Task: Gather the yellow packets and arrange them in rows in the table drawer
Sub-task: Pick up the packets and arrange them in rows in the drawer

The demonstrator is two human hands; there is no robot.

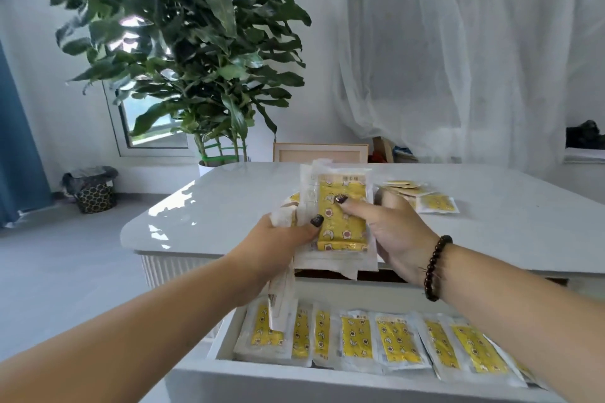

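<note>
White drawer [226, 342], open, nearest the viewer: one row of yellow packets [357, 337] laid side by side along its front. Above it, left hand [278, 245], fingers and thumb curled round a held stack of packets [340, 219]; right hand [393, 232], thumb pressed on the top packet, fingers seemingly closed behind the stack. Step in hand, by judgement: squaring a gathered batch. Next move calls for lowering it and laying a second row behind the first. Glossy white table [209, 206]: loose packets [432, 201] remaining, far right. Beyond: potted plant [196, 59], sheer curtain [491, 59].
</note>
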